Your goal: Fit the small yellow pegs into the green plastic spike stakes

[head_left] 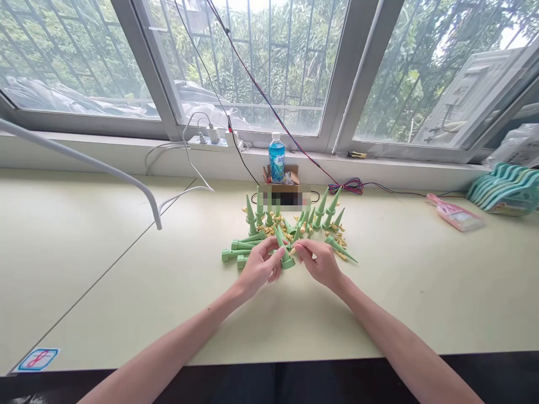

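Observation:
My left hand [261, 262] grips a green plastic spike [287, 259], its collared end tilted down toward me and its point up and away. The fingers of my right hand [319, 260] pinch a small yellow valve piece [293, 251] against the side of that spike, near the collar. Whether the piece sits in the spike or only touches it, I cannot tell. Beyond both hands several green spikes [250, 216] stand upright among loose yellow pieces [269, 230]. More spikes [236, 255] lie flat beside my left hand, and another spike [340, 248] lies just past my right hand.
A cardboard box [292, 173] and a blue bottle [277, 160] stand by the window sill. Coiled red and blue wire [347, 186] lies to their right. Farther right are a pink packaged item [455, 213] and teal items [503, 189]. A white tube [105, 163] crosses the left side.

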`<state>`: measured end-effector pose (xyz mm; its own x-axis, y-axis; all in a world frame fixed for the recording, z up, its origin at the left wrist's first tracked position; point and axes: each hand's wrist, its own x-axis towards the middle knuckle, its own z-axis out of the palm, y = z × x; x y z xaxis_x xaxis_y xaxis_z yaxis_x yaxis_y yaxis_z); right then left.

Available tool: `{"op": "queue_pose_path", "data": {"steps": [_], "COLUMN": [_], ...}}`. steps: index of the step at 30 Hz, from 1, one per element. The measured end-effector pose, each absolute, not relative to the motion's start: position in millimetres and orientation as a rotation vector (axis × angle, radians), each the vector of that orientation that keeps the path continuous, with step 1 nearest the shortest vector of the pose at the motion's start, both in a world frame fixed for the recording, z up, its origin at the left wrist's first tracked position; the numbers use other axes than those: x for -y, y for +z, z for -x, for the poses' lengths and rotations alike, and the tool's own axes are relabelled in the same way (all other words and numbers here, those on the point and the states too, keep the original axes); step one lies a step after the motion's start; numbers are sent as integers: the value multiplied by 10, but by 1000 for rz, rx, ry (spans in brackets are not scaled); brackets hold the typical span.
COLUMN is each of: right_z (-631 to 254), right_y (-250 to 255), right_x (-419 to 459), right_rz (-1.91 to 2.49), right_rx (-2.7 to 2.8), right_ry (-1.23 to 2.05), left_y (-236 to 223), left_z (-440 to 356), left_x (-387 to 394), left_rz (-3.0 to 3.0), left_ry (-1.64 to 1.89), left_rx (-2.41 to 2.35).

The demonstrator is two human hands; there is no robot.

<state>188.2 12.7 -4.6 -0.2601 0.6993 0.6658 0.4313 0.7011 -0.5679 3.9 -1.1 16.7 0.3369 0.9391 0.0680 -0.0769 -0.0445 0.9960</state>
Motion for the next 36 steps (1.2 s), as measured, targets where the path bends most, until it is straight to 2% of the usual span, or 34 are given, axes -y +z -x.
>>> {"op": "queue_pose_path", "data": {"steps": [22, 36], "right_z": [-1888, -1883], "right_y": [-42, -89], "right_x": [-141, -166], "right_rz": [913, 977], "right_rx": [1915, 1960], "right_ry": [404, 441], "left_y": [215, 57], "left_z": [-40, -21], "left_x": [32, 11], "left_rz": [-1349, -1501], "left_ry": [1112, 1160], "left_rx": [-937, -894]}}
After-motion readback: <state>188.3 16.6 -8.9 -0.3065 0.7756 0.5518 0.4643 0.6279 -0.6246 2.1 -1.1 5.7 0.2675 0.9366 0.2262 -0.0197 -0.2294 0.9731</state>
